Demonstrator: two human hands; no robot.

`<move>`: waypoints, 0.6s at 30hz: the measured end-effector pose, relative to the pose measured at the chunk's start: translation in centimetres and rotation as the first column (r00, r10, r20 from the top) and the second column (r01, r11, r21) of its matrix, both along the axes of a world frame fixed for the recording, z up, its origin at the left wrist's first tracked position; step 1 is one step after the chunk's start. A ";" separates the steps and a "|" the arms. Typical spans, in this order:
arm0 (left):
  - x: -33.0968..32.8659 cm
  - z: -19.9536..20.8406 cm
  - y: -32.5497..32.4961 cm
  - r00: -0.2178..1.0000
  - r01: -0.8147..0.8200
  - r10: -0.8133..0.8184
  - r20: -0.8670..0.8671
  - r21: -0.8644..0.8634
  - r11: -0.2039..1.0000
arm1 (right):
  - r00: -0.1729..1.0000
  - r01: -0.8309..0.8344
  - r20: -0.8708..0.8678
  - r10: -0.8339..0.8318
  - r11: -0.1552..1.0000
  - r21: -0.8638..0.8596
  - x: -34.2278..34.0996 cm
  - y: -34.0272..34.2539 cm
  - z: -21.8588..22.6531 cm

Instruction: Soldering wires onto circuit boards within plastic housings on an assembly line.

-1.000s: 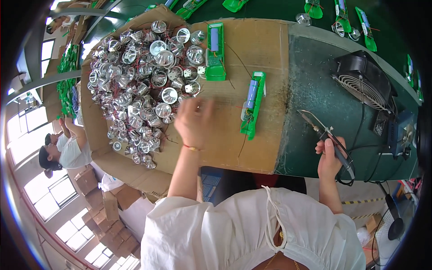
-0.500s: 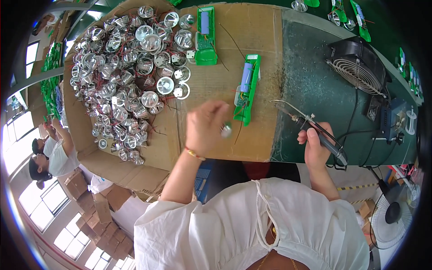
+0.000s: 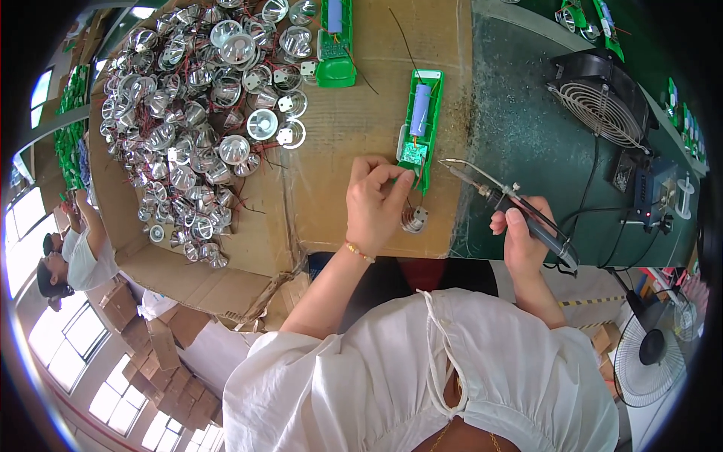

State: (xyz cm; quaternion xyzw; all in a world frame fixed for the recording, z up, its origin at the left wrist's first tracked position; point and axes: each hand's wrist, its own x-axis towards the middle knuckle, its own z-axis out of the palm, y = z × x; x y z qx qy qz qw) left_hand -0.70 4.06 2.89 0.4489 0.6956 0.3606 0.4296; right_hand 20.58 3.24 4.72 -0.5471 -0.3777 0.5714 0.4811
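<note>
Battery [image 3: 420, 109] and board [image 3: 413, 153] in near green housing [image 3: 436, 113], reflector [image 3: 413, 221] not in; left hand [image 3: 373, 194] pinching, likely a wire [image 3: 409, 202], right hand [image 3: 521, 239] gripping soldering iron [image 3: 502, 202].

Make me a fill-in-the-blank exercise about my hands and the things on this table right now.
1. The soldering iron is held in the person's ____ hand.
2. The casing nearest the left hand, with a cylindrical battery in it, is coloured ____.
3. Seen in the picture, the heap of silvery reflectors lies to the ____ of that casing.
4. The boxy fan with a wire guard, standing on the table, is coloured ____.

Missing words: right; green; left; black.
</note>
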 end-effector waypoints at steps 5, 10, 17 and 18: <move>1.6 -0.4 0.4 0.971 0.093 -0.037 -0.235 0.231 0.969 | 1.000 0.019 -0.004 -0.019 1.000 0.004 -0.4 0.2 0.2; 2.6 -1.1 0.2 0.928 0.217 -0.122 -0.353 0.243 0.946 | 1.000 0.017 0.025 -0.018 1.000 0.021 -0.1 0.4 0.1; 1.6 -0.7 0.5 0.988 0.023 -0.022 0.154 -0.005 1.000 | 0.999 0.016 0.037 -0.016 1.000 -0.003 0.0 0.1 -0.4; 1.7 -0.6 0.8 0.988 0.024 -0.023 0.156 -0.007 1.000 | 0.999 0.017 0.038 -0.017 1.000 -0.006 -0.1 0.2 -0.4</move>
